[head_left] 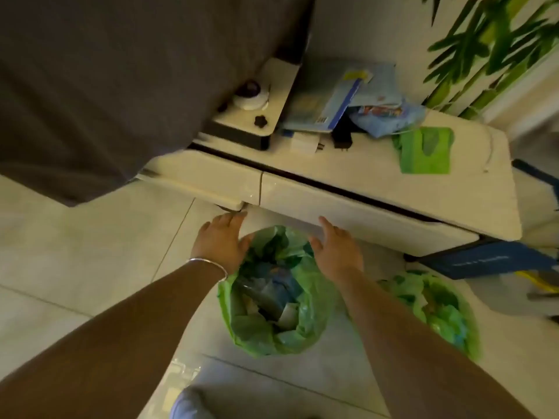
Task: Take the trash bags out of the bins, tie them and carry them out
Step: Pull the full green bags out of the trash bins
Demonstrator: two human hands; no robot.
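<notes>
A green trash bag (305, 334) lines a bin on the floor right below me, its mouth wide and paper and plastic waste showing inside. My left hand (220, 240) hovers at the bag's far left rim with fingers spread. My right hand (337, 246) hovers at the far right rim, fingers also apart. Neither hand grips the plastic. A second green trash bag (438, 309) sits to the right on the floor, partly hidden behind my right forearm.
A low white cabinet (363, 189) stands just beyond the bags, with books, a blue bag and a green tissue pack (423, 149) on top. A grey sofa (106, 86) fills the upper left. A blue box (484, 258) lies at the right. Pale floor tiles lie to the left.
</notes>
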